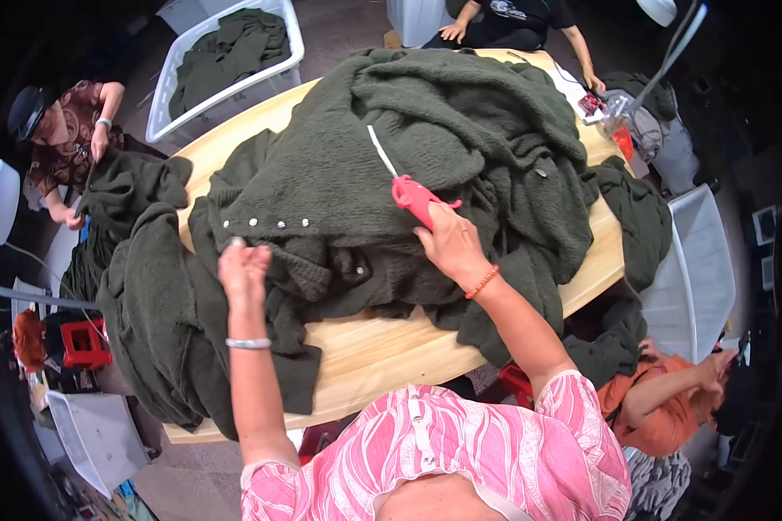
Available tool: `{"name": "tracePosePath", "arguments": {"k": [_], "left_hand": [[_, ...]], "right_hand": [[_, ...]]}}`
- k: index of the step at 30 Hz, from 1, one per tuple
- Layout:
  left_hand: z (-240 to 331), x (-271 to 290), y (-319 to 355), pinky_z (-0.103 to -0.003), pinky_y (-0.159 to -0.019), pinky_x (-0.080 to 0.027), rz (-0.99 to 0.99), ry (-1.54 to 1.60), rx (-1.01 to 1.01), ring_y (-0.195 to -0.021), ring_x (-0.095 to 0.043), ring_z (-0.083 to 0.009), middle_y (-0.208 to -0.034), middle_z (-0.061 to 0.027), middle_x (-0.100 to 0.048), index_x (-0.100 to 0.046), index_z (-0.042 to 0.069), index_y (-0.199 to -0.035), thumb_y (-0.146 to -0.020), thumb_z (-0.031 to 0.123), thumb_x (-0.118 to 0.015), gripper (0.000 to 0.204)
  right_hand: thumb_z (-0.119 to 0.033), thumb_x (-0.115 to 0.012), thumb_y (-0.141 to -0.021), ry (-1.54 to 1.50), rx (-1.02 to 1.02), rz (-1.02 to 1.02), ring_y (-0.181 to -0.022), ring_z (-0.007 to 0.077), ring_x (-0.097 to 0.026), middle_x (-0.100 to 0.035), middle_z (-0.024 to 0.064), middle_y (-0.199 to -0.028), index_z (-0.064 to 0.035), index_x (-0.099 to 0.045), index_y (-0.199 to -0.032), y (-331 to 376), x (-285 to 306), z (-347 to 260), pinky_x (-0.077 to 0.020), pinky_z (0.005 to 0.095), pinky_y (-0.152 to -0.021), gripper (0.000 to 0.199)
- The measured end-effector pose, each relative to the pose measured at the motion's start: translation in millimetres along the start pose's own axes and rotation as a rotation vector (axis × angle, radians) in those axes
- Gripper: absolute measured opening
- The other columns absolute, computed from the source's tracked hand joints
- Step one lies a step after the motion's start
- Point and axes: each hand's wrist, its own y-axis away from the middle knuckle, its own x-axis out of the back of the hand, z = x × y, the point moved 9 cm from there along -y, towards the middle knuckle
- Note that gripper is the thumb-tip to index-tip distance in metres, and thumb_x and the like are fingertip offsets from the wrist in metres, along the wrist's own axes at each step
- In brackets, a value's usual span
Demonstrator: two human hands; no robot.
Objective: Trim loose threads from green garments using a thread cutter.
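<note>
Wooden table heaped with green cardigans: right hand grips red tagging gun, left hand pinches fabric mid-tagging.

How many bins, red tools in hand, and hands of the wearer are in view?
White bins: 3 — one with green garments, one at right, one lower left
Red tool: 1, in the right hand
Wearer's hands: 2 — right, and left hand on the green garment
Total: 6
</note>
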Motion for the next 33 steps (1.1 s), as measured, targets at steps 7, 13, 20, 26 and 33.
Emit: {"name": "tracePosePath", "arguments": {"k": [7, 13, 20, 26, 33], "left_hand": [[-58.8, -52.7, 49.2, -0.046, -0.096, -0.054, -0.205, 0.297, 0.275, -0.114, -0.059, -0.0399, -0.124, -0.0258, -0.056, -0.046, -0.006, -0.127, -0.092, 0.027, -0.069, 0.053], [-82.6, -61.4, 24.6, -0.045, -0.083, -0.06, -0.24, 0.507, 0.466, -0.101, -0.063, -0.0314, -0.111, -0.0169, -0.056, -0.05, 0.003, -0.114, -0.087, 0.019, -0.075, 0.04], [-92.4, -81.1, 20.3, -0.047, -0.089, -0.059, -0.176, 0.628, 0.489, -0.103, -0.062, -0.0251, -0.102, -0.0139, -0.062, -0.054, 0.005, -0.11, -0.087, 0.011, -0.072, 0.03], [-81.5, -71.4, -3.9, -0.057, -0.105, -0.046, -0.233, 0.642, 0.153, -0.11, -0.061, -0.0276, -0.114, -0.0115, -0.064, -0.055, 0.004, -0.116, -0.092, -0.004, -0.059, 0.025], [-90.8, -65.6, 2.7, -0.048, -0.099, -0.05, -0.294, 0.409, 0.092, -0.103, -0.063, -0.0206, -0.11, -0.0059, -0.065, -0.056, 0.007, -0.11, -0.092, -0.004, -0.059, 0.021]], "right_hand": [[-0.035, -0.071, -0.087, 0.335, -0.093, -0.111, -0.082, 0.0408, -0.063, -0.062, 0.0176, -0.091, -0.0028, -0.061, -0.088, 13.9, 51.0, 16.4, -0.0505, 0.048, -0.069, 0.033], [-0.018, -0.068, -0.09, 0.228, 0.01, -0.05, -0.075, 0.0409, -0.061, -0.054, 0.0171, -0.078, -0.0032, -0.053, -0.092, 31.9, 97.1, -22.3, -0.0479, 0.0464, -0.064, 0.021], [-0.008, -0.067, -0.087, -0.102, 0.181, -0.309, -0.082, 0.0388, -0.062, -0.062, 0.0175, -0.087, -0.0049, -0.05, -0.107, 34.4, 45.9, -80.5, -0.0489, 0.0429, -0.072, 0.027], [-0.01, -0.063, -0.089, -0.016, 0.11, -0.523, -0.077, 0.0409, -0.064, -0.062, 0.0195, -0.076, -0.0055, -0.049, -0.109, 32.6, 4.4, -86.6, -0.049, 0.0468, -0.066, 0.025], [-0.017, -0.063, -0.09, 0.046, 0.168, -0.598, -0.078, 0.0412, -0.065, -0.065, 0.0206, -0.077, -0.0072, -0.048, -0.111, 30.3, -14.2, -101.7, -0.0498, 0.0484, -0.067, 0.028]]}}
